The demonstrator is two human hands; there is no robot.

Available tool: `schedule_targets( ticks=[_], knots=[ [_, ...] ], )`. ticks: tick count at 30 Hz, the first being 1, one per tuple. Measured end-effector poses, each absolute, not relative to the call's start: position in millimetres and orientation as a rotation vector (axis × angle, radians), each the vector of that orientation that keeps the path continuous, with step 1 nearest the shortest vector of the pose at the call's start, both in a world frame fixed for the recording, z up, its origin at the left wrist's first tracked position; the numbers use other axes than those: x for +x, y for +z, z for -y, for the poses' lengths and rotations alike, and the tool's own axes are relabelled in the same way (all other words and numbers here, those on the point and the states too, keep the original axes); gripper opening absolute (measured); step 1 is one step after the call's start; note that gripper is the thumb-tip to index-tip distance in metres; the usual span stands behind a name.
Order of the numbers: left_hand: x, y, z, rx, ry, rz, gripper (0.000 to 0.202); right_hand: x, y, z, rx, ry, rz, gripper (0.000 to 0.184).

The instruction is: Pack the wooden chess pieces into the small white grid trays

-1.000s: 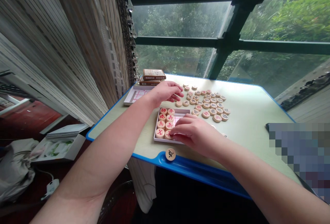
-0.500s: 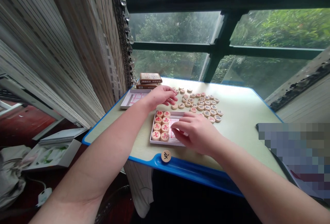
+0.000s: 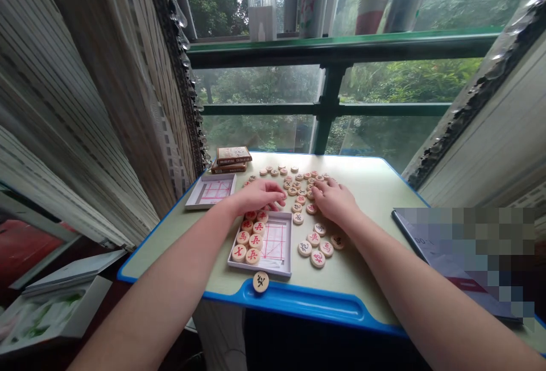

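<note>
My left hand (image 3: 265, 193) hovers over the far edge of a shallow white box tray (image 3: 292, 246), its fingers loosely bent and apart, with no piece visible in them. Two columns of wooden xiangqi pieces with red characters (image 3: 256, 241) fill the tray's left side; a red-lined grid shows on the bare right side. My right hand (image 3: 336, 200) reaches over the scattered xiangqi pieces (image 3: 300, 200), fingers stretched out and fingertips at the cluster's far right. Its palm hides some pieces. One black-character piece (image 3: 261, 282) lies at the table's front edge by the blue groove.
A second white tray (image 3: 232, 192) with a red grid lies at the back left, beside two stacked brown boxes (image 3: 234, 156). At the right rests a flat dark-edged device (image 3: 409, 234), partly blurred. Cans (image 3: 313, 7) and stacked cups stand on the window ledge.
My right hand has moved from the tray's right side out to the scattered pieces, spreading some nearer pieces rightward. My left hand stays near the tray's far edge. The view has tilted up.
</note>
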State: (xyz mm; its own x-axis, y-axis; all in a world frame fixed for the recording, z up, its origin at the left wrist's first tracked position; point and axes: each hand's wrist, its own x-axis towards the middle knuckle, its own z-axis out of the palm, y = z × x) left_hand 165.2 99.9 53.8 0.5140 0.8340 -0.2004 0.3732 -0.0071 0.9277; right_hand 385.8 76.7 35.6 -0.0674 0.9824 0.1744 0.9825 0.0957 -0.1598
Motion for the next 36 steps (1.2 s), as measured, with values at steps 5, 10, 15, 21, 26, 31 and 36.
schedule_targets(
  ticks=[5, 10, 15, 21, 26, 31, 36],
  knots=[
    [169.1, 57.6, -98.1, 1.547, 0.695, -1.153, 0.025, 374.4, 44.0, -68.9, -1.829, 0.055, 2.149, 0.038],
    [168.9, 55.5, -101.5, 1.625, 0.830, -1.134, 0.016, 369.9, 45.2, -65.4, -1.643, 0.107, 2.232, 0.031],
    [165.2, 52.2, -107.4, 1.812, 0.945, -1.191, 0.014, 377.2, 49.5, -68.3, -1.750, 0.087, 2.201, 0.032],
    [152.6, 49.7, -118.0, 2.005, 0.990, -1.388, 0.026, 405.4, 62.3, -75.6, -2.227, -0.083, 1.968, 0.042],
    [149.1, 41.1, -123.4, 2.065, 0.758, -1.515, 0.026, 412.0, 48.0, -85.1, -2.041, -0.299, 1.802, 0.048],
    [155.2, 40.4, -123.3, 2.150, 0.667, -1.610, 0.038, 412.3, 34.7, -95.1, -2.085, 0.163, 1.927, 0.053],
    [148.1, 39.0, -130.9, 2.278, 0.590, -1.752, 0.052, 415.6, 31.9, -99.5, -1.999, 0.247, 1.858, 0.055]
  ],
)
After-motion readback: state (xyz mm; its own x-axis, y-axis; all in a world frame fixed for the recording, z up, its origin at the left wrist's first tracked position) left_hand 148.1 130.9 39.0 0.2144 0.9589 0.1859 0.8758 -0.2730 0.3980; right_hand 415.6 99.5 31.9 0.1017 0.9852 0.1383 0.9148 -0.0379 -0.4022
